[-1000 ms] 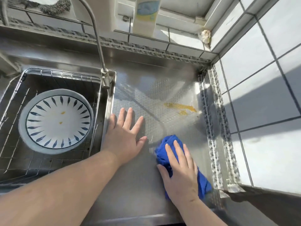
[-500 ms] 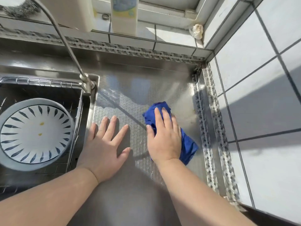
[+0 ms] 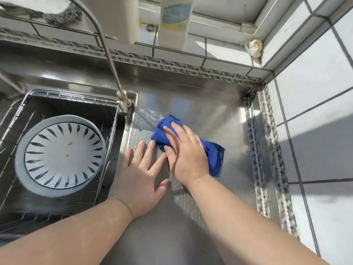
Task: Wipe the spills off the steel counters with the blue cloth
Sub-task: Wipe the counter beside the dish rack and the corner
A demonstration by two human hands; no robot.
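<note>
Moved leftward since earlier frame: blue cloth (image 3: 212, 153), now mid-frame on steel worktop (image 3: 225, 115), pressed under flat right hand (image 3: 186, 155); left hand (image 3: 140, 177) spread flat beside it, gripping nothing; plate (image 3: 61, 155) in sink, left.

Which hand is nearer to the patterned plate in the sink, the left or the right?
The left hand. It lies flat on the steel counter just right of the sink edge, beside the plate. The right hand is farther right, pressing the blue cloth.
</note>
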